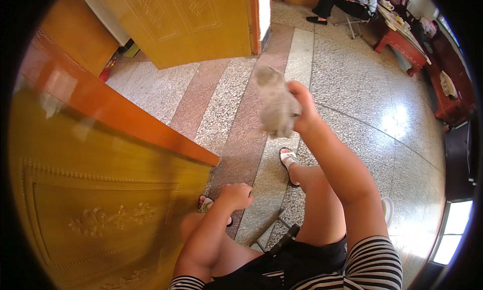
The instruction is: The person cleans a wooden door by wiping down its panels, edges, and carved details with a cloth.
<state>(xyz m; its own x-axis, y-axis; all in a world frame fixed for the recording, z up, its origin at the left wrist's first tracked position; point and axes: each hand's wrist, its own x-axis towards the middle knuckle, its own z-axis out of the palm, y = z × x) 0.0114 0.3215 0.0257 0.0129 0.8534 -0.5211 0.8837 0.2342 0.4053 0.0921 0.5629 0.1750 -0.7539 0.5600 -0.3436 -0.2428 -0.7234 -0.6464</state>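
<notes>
A soft grey-beige bundle (279,108) hangs above the speckled floor in front of me, with my right hand (303,108) gripping its right side. Motion blur hides whether it is cloth or something furry. My left hand (237,195) is curled near my left knee, back upward, close to the edge of an orange door (158,135). Its fingers are mostly turned under, so I cannot see whether anything is inside them. I am seated with my knees apart, and both feet wear white sandals (289,158).
Carved wooden door panels (109,218) stand close on my left, another door (181,22) farther ahead. At the upper right, a person (345,3) sits by a red table (405,37) with things on it. A pale round object (387,210) shows beside my right arm.
</notes>
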